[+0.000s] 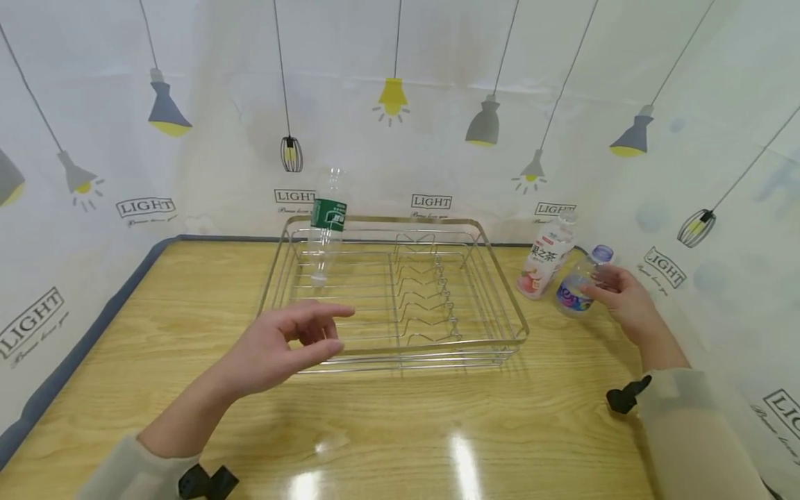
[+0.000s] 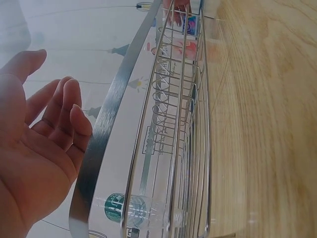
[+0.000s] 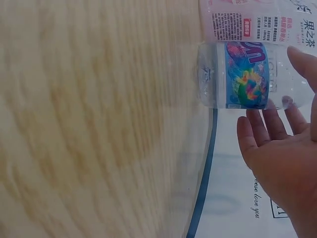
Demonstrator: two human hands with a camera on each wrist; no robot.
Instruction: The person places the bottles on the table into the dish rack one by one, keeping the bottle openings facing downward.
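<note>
At the right, my right hand [image 1: 625, 305] loosely holds the upper part of a small clear bottle [image 1: 575, 285] with a blue-purple label and purple cap. Its thumb and fingers lie on opposite sides of the bottle, which stands on the table. In the right wrist view, some fingertips [image 3: 270, 105] show against the bottle's side. My left hand [image 1: 281, 347] hovers by the front rim of a wire dish rack [image 1: 400, 351], its fingers loosely bent and nothing in them. A clear bottle with a green label [image 1: 328, 215] leans cap-down in the rack's back left.
Just left of the small bottle stands a pink-white drink bottle [image 1: 545, 257], close beside it. Wire plate dividers [image 1: 431, 292] rise in the rack's right half. A patterned cloth [image 1: 350, 104] hangs behind and around the wooden table [image 1: 387, 430].
</note>
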